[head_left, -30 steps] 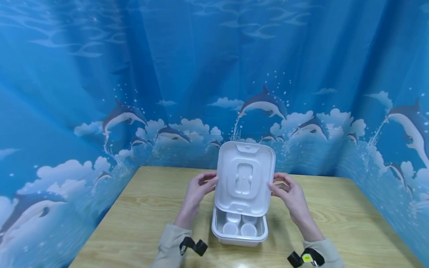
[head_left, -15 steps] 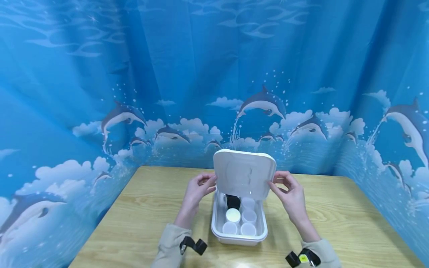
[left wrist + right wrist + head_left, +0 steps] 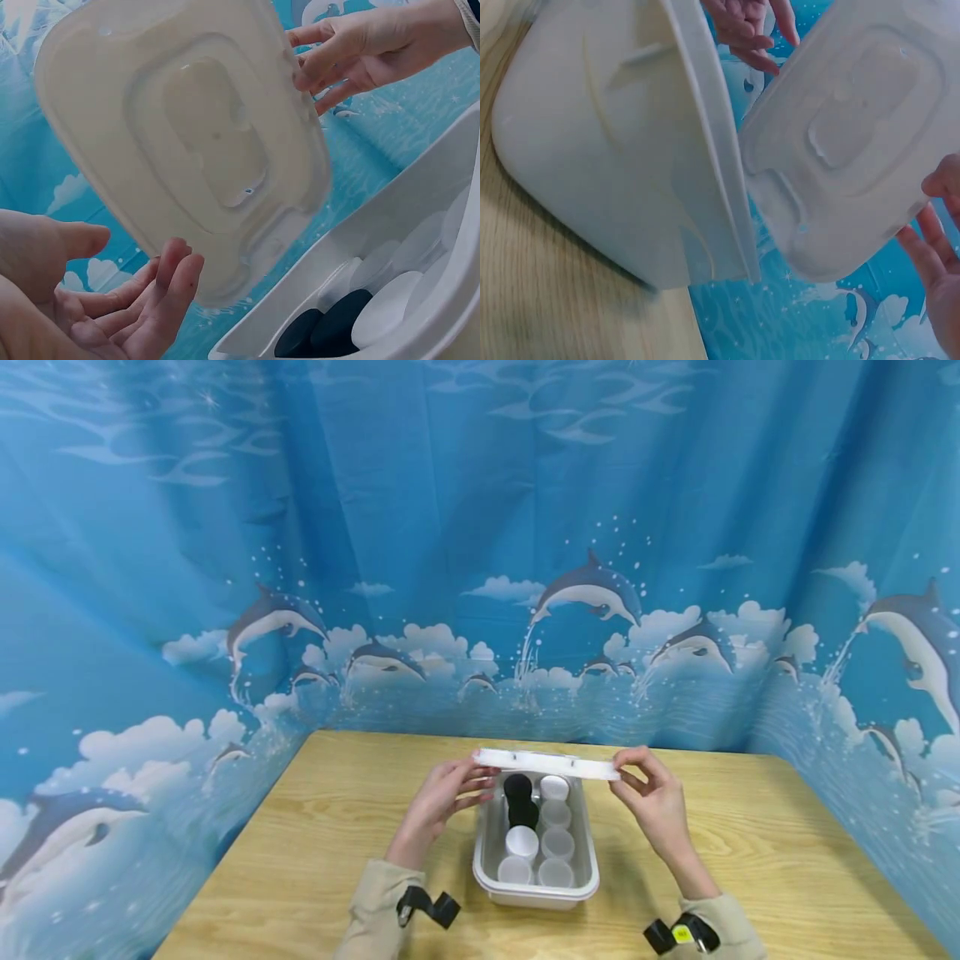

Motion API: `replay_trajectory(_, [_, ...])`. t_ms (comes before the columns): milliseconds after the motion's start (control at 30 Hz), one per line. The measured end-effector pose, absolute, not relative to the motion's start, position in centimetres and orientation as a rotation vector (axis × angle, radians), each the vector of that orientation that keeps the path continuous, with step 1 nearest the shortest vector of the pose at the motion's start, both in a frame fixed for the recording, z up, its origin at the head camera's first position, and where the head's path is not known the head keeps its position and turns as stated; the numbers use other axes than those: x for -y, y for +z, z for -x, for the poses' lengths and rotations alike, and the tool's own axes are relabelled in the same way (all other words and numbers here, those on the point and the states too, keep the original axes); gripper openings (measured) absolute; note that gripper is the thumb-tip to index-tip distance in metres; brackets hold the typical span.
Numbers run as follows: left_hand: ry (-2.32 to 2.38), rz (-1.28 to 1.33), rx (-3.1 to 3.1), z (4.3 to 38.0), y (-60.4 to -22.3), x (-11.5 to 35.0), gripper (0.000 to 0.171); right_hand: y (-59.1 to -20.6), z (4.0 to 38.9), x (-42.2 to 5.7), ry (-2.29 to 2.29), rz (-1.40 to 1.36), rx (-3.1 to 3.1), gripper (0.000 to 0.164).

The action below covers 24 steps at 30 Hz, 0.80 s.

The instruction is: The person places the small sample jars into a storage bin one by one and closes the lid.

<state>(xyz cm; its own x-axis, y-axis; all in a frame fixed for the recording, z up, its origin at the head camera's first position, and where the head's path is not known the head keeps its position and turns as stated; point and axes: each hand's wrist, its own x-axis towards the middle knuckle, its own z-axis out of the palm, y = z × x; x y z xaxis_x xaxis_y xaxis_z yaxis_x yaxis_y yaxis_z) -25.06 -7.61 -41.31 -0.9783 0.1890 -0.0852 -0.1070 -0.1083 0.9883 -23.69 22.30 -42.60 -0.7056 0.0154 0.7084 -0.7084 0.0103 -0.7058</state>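
Note:
A white plastic lid (image 3: 547, 765) is held up over the far end of a white box (image 3: 537, 896); its edge faces the head view. Its recessed underside shows in both wrist views. My right hand (image 3: 654, 797) pinches the lid's right edge between thumb and fingers. At the left end, my left hand (image 3: 442, 792) has its fingers extended against the lid, the thumb apart from the edge in the left wrist view. Inside the box stand two rows of round-topped things, like capped pots: black ones (image 3: 519, 788) at the far left, white ones (image 3: 522, 843) elsewhere.
The box stands on a light wood-grain table (image 3: 322, 827). A blue curtain (image 3: 450, 527) printed with dolphins hangs behind the table and along both sides. Each wrist wears a black strap with a small camera (image 3: 446, 911).
The lid has tilted from upright to nearly edge-on and come lower, uncovering the black and white tops at the back of the box. My left fingers have spread from their earlier pinch.

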Motion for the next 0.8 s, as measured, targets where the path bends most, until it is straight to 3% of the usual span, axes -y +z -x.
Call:
replay_trajectory(200, [2.117,-0.095,-2.052,25.0,-41.2,7.5,0.052,-42.9,24.0,-22.8,1.702,-0.788,1.813,0.022])
replay_trajectory(600, [2.36,-0.065,-1.836,25.1,-41.2,7.1,0.042,-42.8,23.9,-22.1,1.657,-0.719,1.785,0.023])
replay_trajectory(800, [2.443,-0.037,-1.747,25.0,-41.0,7.2,0.043,-42.2,23.4,-21.5,1.73,-0.482,1.902,0.039])
